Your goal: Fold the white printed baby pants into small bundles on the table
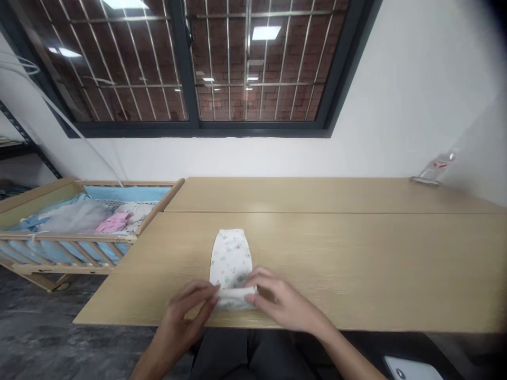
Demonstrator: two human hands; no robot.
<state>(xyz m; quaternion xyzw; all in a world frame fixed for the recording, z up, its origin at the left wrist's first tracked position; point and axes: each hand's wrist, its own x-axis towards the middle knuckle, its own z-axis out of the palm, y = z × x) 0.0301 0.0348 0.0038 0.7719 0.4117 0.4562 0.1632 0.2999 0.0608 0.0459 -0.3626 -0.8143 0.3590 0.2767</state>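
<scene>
A small white baby garment (231, 259) with a pastel print lies flat on the light wood table (356, 269), its long side running away from me. Its near end is rolled or folded over into a band (234, 298). My left hand (186, 311) pinches the left end of that band between thumb and fingers. My right hand (277, 298) presses on its right end, with the fingers over the fold. Both hands rest close to the table's near edge, and they hide part of the fold.
A wooden crib (79, 237) with blue padding and pink, white and grey cloth stands beyond the table at left. A clear plastic object (435, 169) sits at the far right corner. A white device (412, 368) lies below the near edge at right.
</scene>
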